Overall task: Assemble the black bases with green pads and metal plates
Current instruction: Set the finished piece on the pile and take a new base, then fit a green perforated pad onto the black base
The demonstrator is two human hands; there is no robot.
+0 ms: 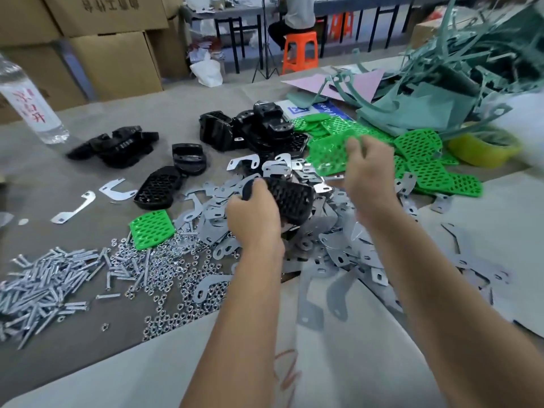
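Black base [290, 198] in left hand [253, 213]; bottle [28, 104] red-lettered.

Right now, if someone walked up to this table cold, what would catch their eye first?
Probably the bright green perforated plastic pads heaped right of centre, where the right hand pinches one. At the centre the left hand grips a black ribbed plastic base over a sprawl of flat grey metal plates. Near left lies a pile of shiny silver screws.
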